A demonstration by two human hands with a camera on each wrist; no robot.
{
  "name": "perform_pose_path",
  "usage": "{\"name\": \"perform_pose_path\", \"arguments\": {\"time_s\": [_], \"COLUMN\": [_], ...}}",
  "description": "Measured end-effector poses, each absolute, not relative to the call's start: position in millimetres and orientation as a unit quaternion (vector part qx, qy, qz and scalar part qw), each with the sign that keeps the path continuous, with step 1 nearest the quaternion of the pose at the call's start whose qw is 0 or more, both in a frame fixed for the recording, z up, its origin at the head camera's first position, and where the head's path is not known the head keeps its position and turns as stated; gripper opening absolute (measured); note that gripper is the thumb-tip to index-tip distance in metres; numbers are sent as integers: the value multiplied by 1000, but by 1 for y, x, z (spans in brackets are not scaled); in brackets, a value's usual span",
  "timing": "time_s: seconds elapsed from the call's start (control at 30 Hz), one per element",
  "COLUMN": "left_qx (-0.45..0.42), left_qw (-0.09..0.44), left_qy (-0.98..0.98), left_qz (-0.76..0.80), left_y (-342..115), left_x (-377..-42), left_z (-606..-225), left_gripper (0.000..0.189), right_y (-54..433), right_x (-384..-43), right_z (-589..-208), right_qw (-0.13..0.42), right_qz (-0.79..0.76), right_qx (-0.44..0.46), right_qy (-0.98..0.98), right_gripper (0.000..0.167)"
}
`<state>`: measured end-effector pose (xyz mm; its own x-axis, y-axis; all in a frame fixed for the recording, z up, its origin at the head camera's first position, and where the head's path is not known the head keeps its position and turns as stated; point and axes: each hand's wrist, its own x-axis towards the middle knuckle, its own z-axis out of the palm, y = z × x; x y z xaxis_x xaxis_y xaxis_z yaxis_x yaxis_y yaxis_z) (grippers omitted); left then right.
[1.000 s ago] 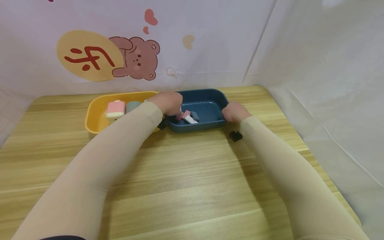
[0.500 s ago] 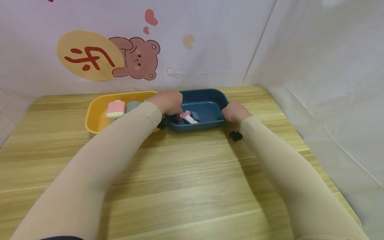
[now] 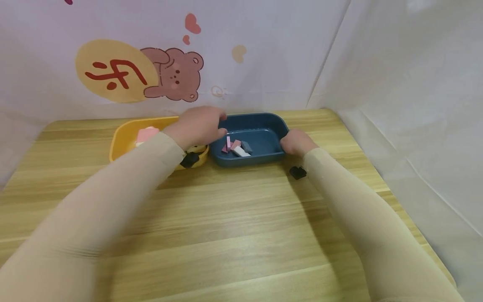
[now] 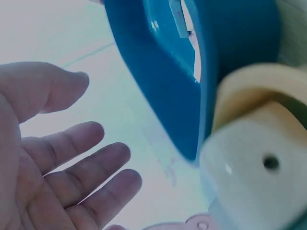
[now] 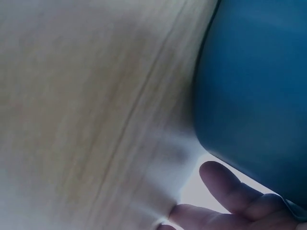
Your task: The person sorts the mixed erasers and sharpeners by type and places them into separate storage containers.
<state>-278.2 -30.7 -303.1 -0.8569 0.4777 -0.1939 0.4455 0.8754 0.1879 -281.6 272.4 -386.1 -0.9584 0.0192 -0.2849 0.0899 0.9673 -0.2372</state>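
Observation:
My left hand (image 3: 200,126) is above the place where the yellow bin (image 3: 120,144) and the blue bin (image 3: 260,157) meet. Its fingers are spread and hold nothing, as the left wrist view shows. Several small blocks (image 3: 238,149) in pink, white and grey-blue lie in the left part of the blue bin; one pink block (image 3: 228,142) stands on end. At the blue bin's right end, my right hand (image 3: 297,141) grips the rim. From the right wrist view, its fingers (image 5: 220,184) lie along the outside of the bin wall (image 5: 254,96).
A pink-topped toy (image 3: 147,134) sits in the yellow bin, partly behind my left forearm. A white rounded object (image 4: 254,167) with a dark dot is beside the blue bin. Both bins stand near the back edge of the wooden table (image 3: 226,218), before a printed cloth (image 3: 271,54).
My left hand has lifted out of the blue bin's left end, opened, and moved left over the yellow bin. An upright pink block now shows there. My right hand stays on the rim.

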Motion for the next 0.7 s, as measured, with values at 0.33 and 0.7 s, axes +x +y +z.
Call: {"name": "perform_pose_path", "arguments": {"time_s": [0.33, 0.7], "left_qx": [205, 172], "left_qw": [88, 50], "left_qy": [970, 972], "left_qz": [94, 150], "left_y": [-96, -166], "left_x": [-241, -232], "left_z": [-295, -315], "left_gripper": [54, 66], "right_y": [286, 301], "right_x": [-281, -272], "right_z": [-393, -394], "right_qw": [132, 123], "right_qz": [-150, -176], "right_qx": [41, 60], "right_qy": [979, 975], "right_gripper": [21, 56]}}
